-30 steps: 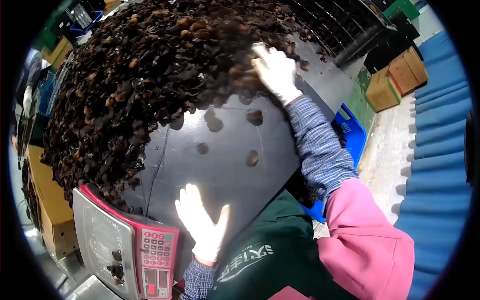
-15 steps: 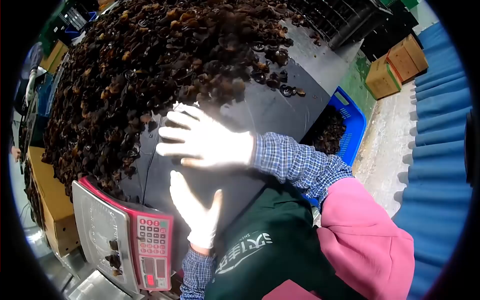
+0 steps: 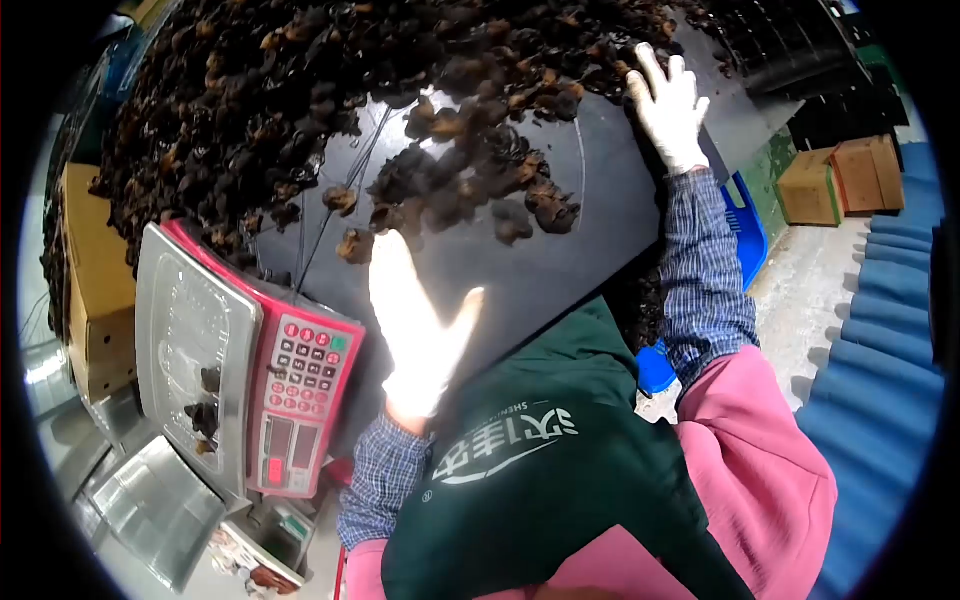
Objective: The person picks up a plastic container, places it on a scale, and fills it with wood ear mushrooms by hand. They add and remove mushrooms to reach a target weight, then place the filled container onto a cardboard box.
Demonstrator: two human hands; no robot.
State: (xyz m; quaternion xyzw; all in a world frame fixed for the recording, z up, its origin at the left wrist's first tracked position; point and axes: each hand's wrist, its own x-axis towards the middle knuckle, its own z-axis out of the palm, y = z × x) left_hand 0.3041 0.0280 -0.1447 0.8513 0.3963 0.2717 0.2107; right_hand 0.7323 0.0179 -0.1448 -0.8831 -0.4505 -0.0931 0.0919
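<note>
A large heap of dark wood ear mushrooms (image 3: 240, 110) covers the back and left of the dark tabletop (image 3: 590, 240). A smaller loose cluster of wood ear mushrooms (image 3: 450, 185) lies in front of it. My left hand (image 3: 415, 320), in a white glove, is open just in front of this cluster, thumb spread from the straight fingers. Farther out to the right, my gloved right hand (image 3: 668, 110) reaches to the heap's right edge with its fingers apart. Neither hand appears to grip anything; whether the right fingertips touch mushrooms is hard to tell.
A pink weighing scale (image 3: 300, 400) stands at the left with a few dark pieces on its metal pan (image 3: 195, 350). Beyond it is a cardboard box (image 3: 95, 280). Below the table's right edge sits a blue crate (image 3: 748, 235), with wooden-looking boxes (image 3: 840, 180) farther back.
My right hand has moved from the middle of the tabletop to the far right. A cluster of mushrooms now lies nearer me. The left hand stays open, and the view has shifted.
</note>
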